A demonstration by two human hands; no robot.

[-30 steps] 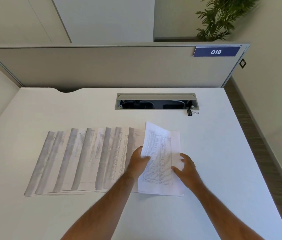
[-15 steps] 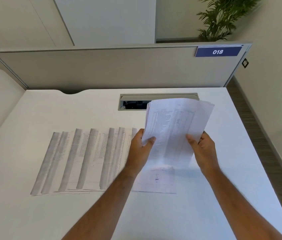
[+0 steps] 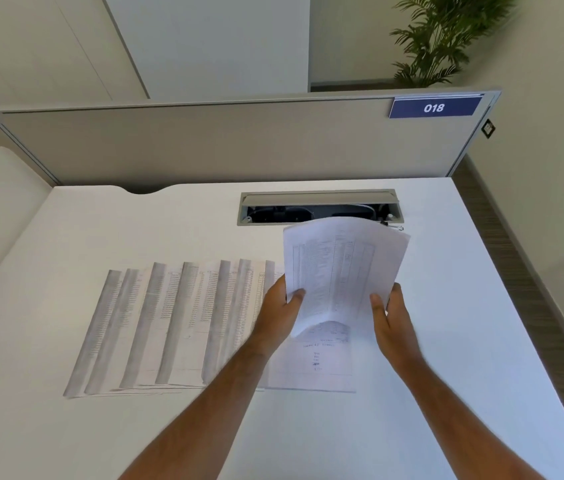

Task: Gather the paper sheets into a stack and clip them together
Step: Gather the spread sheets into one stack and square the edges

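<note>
A small bundle of printed sheets [image 3: 339, 268] is held up above the white desk, bowed slightly, between both hands. My left hand [image 3: 278, 311] grips its lower left edge and my right hand [image 3: 393, 318] grips its lower right edge. Below them one sheet [image 3: 318, 365] lies flat on the desk. To the left, several printed sheets [image 3: 169, 327] lie fanned out and overlapping. A black binder clip [image 3: 393, 226] peeks out past the bundle's top right corner, beside the cable slot.
The white desk [image 3: 464, 341] ends at a grey partition [image 3: 204, 143] with a blue "018" label [image 3: 434, 108]. An open cable slot [image 3: 318, 207] is set into the desk behind the bundle. The desk's right edge drops to the floor.
Both hands lifted the sheets from the right end of the row off the desk and now hold them upright in the air. One sheet stayed on the desk beneath.
</note>
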